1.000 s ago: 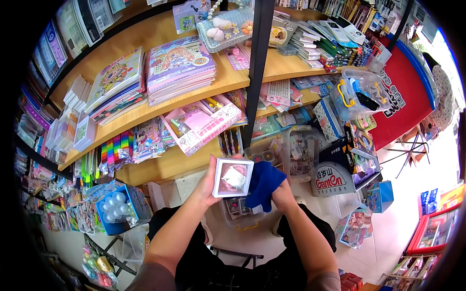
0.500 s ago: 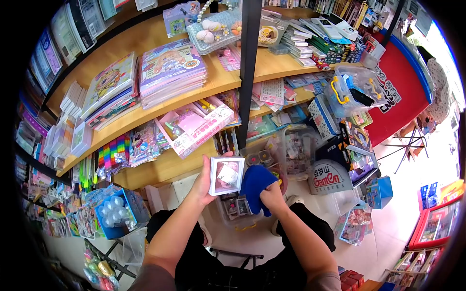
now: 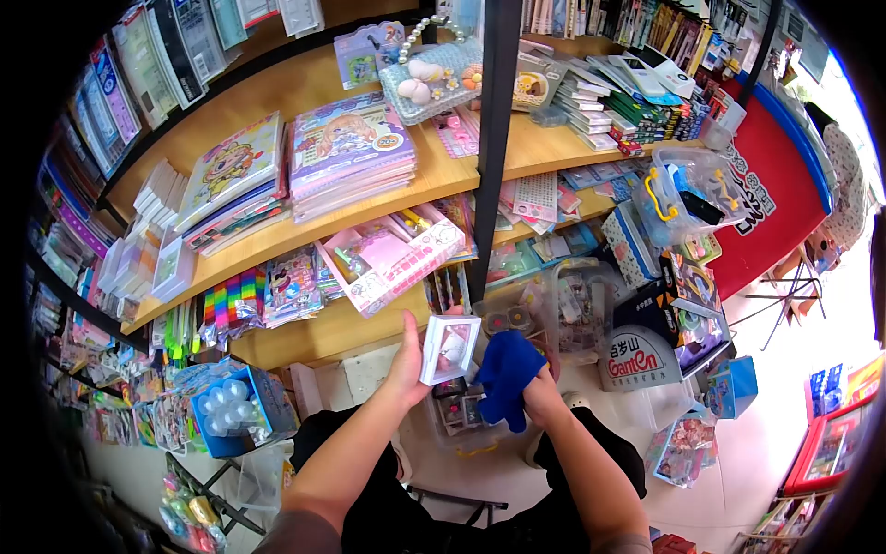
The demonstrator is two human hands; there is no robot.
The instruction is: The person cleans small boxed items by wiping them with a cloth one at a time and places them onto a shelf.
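My left hand (image 3: pixel 407 366) grips a small white-framed display box (image 3: pixel 450 350) with a clear front; a pale and pinkish item inside is too small to make out. A bunched blue cloth (image 3: pixel 507 377) hangs from my right hand (image 3: pixel 544 399), whose fingers are closed round it. The cloth is just right of the box, with a narrow gap between them. Below both hands a clear plastic bin (image 3: pixel 461 434) on the floor holds several small boxes, partly hidden by the cloth.
Ahead stands a wooden shelf (image 3: pixel 249 268) with stacked books (image 3: pixel 351 152) and a pink box (image 3: pixel 397 263). Its black post (image 3: pixel 498 138) rises before me. At right are a Ganten carton (image 3: pixel 639 355) and a clear tub (image 3: pixel 692 198); at left, a blue box (image 3: pixel 242 411).
The white box has turned in my left hand, so its side shows more. The blue cloth has changed shape in my right hand. The whole view has shifted slightly.
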